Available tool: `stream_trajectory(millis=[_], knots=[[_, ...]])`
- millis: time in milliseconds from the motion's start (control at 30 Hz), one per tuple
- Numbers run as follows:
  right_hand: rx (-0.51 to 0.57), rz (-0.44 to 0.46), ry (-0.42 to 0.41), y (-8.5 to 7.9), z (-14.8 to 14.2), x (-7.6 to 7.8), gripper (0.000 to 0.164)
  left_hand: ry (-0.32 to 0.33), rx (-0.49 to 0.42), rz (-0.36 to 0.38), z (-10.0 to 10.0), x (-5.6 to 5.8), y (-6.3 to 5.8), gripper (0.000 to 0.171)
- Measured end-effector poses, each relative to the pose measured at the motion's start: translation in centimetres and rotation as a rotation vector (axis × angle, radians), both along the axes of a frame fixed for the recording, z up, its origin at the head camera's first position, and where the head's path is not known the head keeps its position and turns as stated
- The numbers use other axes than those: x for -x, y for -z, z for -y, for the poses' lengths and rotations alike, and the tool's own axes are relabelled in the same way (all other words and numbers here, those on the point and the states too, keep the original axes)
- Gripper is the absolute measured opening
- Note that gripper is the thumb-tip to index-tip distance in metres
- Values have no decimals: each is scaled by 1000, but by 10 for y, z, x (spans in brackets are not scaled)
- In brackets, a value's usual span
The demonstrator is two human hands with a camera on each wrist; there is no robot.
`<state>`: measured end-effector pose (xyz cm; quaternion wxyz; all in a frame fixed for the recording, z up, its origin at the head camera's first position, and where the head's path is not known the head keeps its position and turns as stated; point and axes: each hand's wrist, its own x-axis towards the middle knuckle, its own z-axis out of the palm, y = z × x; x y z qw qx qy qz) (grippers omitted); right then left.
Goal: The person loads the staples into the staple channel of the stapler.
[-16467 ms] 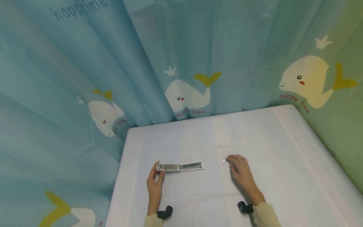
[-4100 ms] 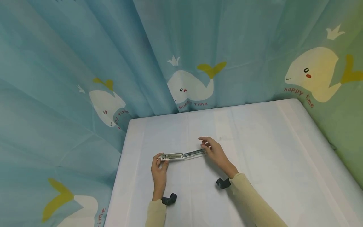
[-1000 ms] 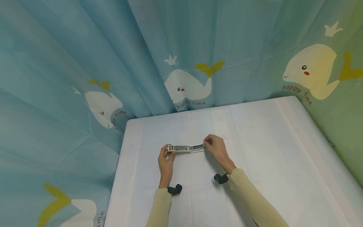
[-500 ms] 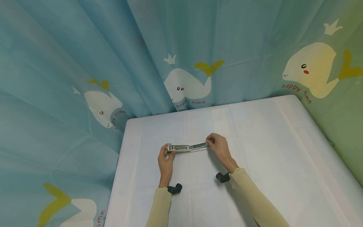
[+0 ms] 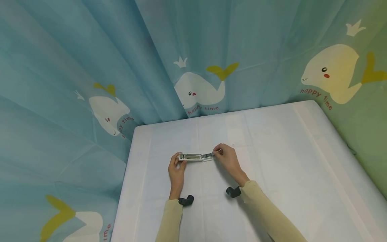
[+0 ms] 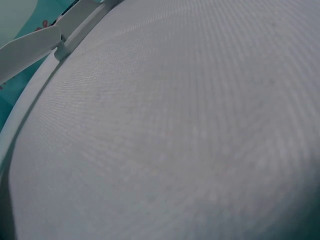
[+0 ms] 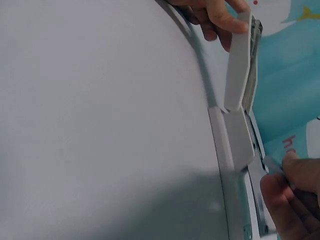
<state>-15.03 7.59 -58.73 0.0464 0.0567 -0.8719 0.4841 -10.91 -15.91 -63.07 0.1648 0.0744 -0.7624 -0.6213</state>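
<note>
An opened white stapler lies stretched out above the table, its metal inner parts facing up. My left hand grips its left end between thumb and fingers. At the other end, my right hand pinches a small grey strip, which looks like staples, right at the metal channel. In the right wrist view the white cover tilts up from the hinge, with the left thumb on it. The left wrist view catches only the stapler's white side, no fingers.
A white cloth covers the table. Behind it hangs a blue curtain printed with whales, turning green at the right. Each wrist carries a black camera.
Since the oldest frame, the right hand has brought the strip from the right to the stapler, which has moved farther back. In the last half second the right hand has slid left along the channel.
</note>
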Motion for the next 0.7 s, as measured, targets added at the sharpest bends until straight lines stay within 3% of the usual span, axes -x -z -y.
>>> stream_trajectory(millis=[333,700], knots=[[-49,20,-35,-1,7,6,4,15,14,8,2,1,2,47],[-84,96,-100,-13,3,17,5,13,-3,-3,1,0,2,46]])
